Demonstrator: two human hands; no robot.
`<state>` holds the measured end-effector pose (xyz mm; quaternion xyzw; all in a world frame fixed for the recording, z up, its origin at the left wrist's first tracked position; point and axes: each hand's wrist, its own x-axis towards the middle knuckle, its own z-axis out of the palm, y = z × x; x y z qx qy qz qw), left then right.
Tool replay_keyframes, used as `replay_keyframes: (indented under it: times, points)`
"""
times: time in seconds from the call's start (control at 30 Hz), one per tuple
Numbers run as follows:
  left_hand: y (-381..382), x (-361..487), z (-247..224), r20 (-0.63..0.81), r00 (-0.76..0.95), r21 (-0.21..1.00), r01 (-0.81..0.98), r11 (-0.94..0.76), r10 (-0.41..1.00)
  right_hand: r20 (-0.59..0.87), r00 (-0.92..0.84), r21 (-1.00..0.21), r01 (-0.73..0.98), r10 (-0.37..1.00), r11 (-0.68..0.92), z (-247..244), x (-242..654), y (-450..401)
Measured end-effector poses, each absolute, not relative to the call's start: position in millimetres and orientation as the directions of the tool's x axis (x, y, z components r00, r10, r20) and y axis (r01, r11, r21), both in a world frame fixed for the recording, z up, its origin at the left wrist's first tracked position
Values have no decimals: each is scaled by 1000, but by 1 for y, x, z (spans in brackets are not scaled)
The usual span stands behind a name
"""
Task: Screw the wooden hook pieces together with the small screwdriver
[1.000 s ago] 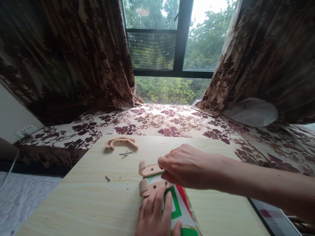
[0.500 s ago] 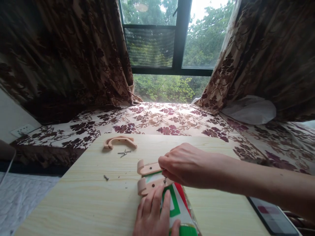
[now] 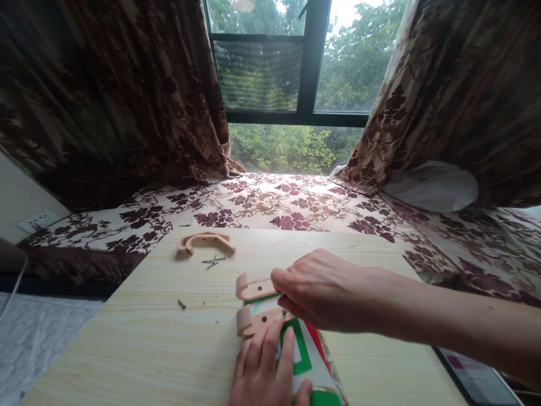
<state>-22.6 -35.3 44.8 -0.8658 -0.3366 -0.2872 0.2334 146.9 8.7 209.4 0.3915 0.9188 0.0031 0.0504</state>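
Note:
Two pale wooden hooks with rounded ends lie side by side on a green, white and red packet, the far hook and the near hook. My left hand lies with fingers stretched over the packet, its fingertips against the near hook's edge. A small metal screw shows at a hole in the near hook. My right hand is closed in a pinch over the right part of the hooks. Whatever sits between its fingers is mostly hidden; a tiny metallic bit shows below the fingertips.
Beyond the hooks on the wooden table are more curved wooden hooks, several loose screws and a single dark screw. A phone or tablet lies at the right edge. A flowered window seat adjoins the table.
The view has shifted slightly. My right hand keeps its pinch over the hooks, with its wrist and forearm turned a little lower. My left hand stays in place.

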Motion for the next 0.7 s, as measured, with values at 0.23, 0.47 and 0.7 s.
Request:
replay_keyframes:
  times: [0.23, 0.47, 0.7]
  points:
    - [-33, -23, 47, 666, 618, -250, 713, -655, 418, -114, -751, -33, 657, 651, 753, 221, 149, 8]
    - [-35, -24, 40, 605, 656, -252, 695, -673, 451, -83, -717, -17, 695, 692, 719, 206, 152, 9]
    - [-35, -16, 39, 697, 571, -191, 731, -655, 433, -63, -744, -24, 668, 665, 744, 211, 154, 7]
